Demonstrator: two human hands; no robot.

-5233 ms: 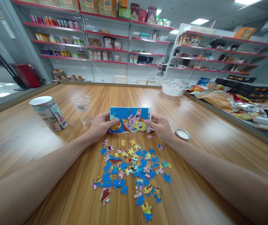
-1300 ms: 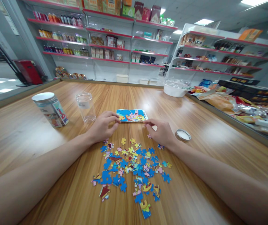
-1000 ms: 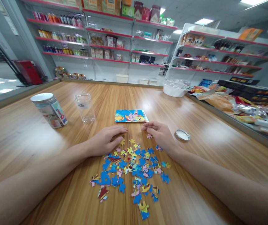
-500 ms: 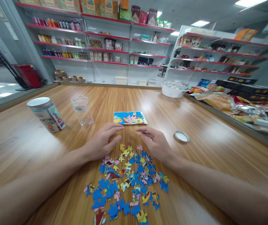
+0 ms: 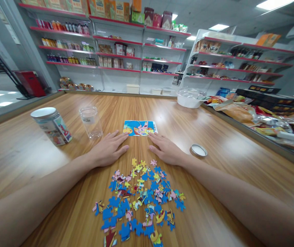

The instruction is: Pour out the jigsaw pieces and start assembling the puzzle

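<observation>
Puzzle pieces [image 5: 142, 199] are lying closest to me, scattered loose on the wooden table [image 5: 226, 171] in a heap of blue, yellow and pink, spreading from the near edge of my view up toward my wrists. Just beyond the heap I am resting my left hand [image 5: 109, 149] palm down on the wood, fingers spread flat and holding nothing, with the nearest pieces just short of it. I am laying my right hand [image 5: 165, 151] the same way on the other side, palm down, fingers stretched out and empty; a pink piece [image 5: 153, 162] is sitting just beside its heel. My two hands are lying apart, angled toward each other, with a strip of bare wood between them.

Past my fingertips the cartoon picture card [image 5: 139, 128] is lying flat on the table, its near corners close to the tips of both hands; I cannot tell whether any finger is touching it. To the right of my right hand a round metal lid [image 5: 198, 150] is lying on the wood, near but apart. To the left, beyond my left hand, a clear plastic jar [image 5: 90, 121] is standing upright and open, and farther left a printed canister [image 5: 51, 125] with a white lid is leaning slightly. Farther back on the right a white bowl [image 5: 190, 97] is sitting near the table's far edge, with store shelves [image 5: 116, 51] of goods behind.
</observation>
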